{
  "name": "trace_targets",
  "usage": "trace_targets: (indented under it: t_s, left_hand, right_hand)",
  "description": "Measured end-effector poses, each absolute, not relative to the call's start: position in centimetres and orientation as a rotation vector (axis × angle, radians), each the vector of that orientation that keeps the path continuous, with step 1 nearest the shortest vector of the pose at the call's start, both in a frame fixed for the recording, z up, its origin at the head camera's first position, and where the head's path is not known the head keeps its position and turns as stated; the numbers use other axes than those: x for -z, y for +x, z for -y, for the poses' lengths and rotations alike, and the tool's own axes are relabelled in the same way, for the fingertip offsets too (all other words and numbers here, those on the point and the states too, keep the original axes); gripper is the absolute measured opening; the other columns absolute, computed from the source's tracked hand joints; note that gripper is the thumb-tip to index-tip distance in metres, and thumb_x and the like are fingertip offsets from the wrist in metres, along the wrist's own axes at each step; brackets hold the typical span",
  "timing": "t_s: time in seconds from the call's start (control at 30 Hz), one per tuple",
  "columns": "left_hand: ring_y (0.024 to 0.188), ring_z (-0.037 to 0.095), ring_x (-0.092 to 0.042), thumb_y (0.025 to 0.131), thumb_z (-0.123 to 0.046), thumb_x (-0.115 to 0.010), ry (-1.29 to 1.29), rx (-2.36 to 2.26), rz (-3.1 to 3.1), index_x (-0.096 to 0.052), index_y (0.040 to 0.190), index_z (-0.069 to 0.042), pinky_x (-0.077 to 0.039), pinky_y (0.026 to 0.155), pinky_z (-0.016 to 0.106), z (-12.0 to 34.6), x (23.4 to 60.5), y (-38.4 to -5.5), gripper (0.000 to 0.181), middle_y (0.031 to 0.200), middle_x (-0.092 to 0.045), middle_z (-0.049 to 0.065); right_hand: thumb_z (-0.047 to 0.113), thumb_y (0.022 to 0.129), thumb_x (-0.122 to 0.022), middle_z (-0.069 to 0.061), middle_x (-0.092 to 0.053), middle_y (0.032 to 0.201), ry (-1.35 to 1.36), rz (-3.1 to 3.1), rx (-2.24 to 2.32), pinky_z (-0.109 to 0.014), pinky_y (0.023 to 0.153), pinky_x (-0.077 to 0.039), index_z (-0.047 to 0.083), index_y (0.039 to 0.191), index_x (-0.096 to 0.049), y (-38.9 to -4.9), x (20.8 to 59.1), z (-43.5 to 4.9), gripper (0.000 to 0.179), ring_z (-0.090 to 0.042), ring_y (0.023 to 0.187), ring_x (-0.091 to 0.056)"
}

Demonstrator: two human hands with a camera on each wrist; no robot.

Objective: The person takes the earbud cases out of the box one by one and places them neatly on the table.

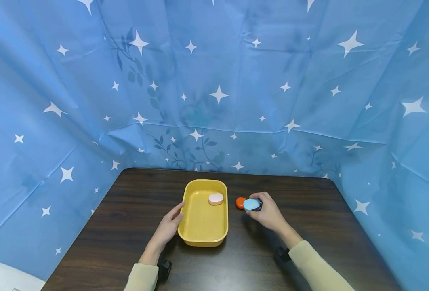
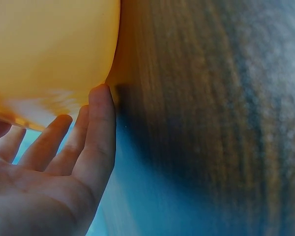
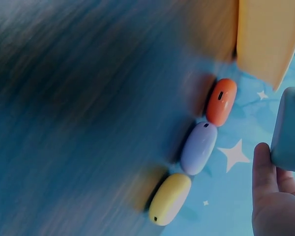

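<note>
My right hand (image 1: 269, 213) pinches a light blue earbud case (image 1: 251, 204) by its sides, above the table and right of the yellow tray (image 1: 203, 241). In the right wrist view, the case (image 3: 288, 130) sits between fingers and thumb. My left hand (image 1: 166, 230) rests against the tray's left side, its fingers fairly straight with fingertips at the outer wall (image 2: 54, 54). Inside the tray, near its far right, lies a pale pink earbud case (image 1: 216, 198). An orange case (image 1: 240, 203) is on the table, partly covered by the blue one in the head view.
In the right wrist view, a lavender case (image 3: 199, 148) and a yellow case (image 3: 169, 199) lie in a row with the orange one. The dark wooden table (image 1: 134, 202) ends at the back against a blue star-patterned curtain (image 1: 218, 121).
</note>
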State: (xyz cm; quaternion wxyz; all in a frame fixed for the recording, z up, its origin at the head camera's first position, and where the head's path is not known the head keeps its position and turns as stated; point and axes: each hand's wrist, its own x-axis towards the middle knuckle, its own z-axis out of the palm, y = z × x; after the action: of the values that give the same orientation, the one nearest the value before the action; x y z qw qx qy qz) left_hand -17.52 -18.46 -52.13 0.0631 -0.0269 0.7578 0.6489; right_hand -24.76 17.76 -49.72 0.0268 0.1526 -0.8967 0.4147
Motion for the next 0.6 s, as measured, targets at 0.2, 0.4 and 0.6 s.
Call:
trace_targets:
  t_s: [0.2,0.4,0.6]
  left_hand:
    - [0.131,0.039,-0.054,0.111,-0.018,-0.044,-0.082,-1.964,-2.287,-0.035,0.159,-0.014,-0.054,0.095,0.047,18.4,52.1,-17.5,0.050,0.160,-0.034,0.024]
    - [0.132,0.039,-0.053,0.111,-0.018,-0.044,-0.074,-1.970,-2.285,-0.035,0.159,-0.014,-0.054,0.095,0.047,18.5,52.1,-17.5,0.049,0.160,-0.033,0.025]
    - [0.132,0.039,-0.053,0.111,-0.018,-0.044,-0.083,-1.963,-2.295,-0.036,0.159,-0.014,-0.054,0.095,0.048,18.4,52.1,-17.5,0.049,0.160,-0.034,0.025]
  right_hand:
    - [0.017,0.083,-0.084,-0.014,-0.055,0.126,0.443,2.785,-1.281,-0.049,0.090,-0.049,0.005,0.125,-0.062,-24.9,50.1,-18.6,0.049,-0.030,0.105,-0.056]
    - [0.017,0.083,-0.084,-0.015,-0.055,0.126,0.437,2.776,-1.300,-0.051,0.091,-0.049,0.005,0.125,-0.062,-25.0,50.3,-19.2,0.049,-0.032,0.107,-0.056]
    - [0.019,0.084,-0.084,-0.015,-0.055,0.126,0.426,2.785,-1.268,-0.051,0.091,-0.049,0.004,0.125,-0.062,-24.9,50.5,-19.4,0.049,-0.032,0.107,-0.056]
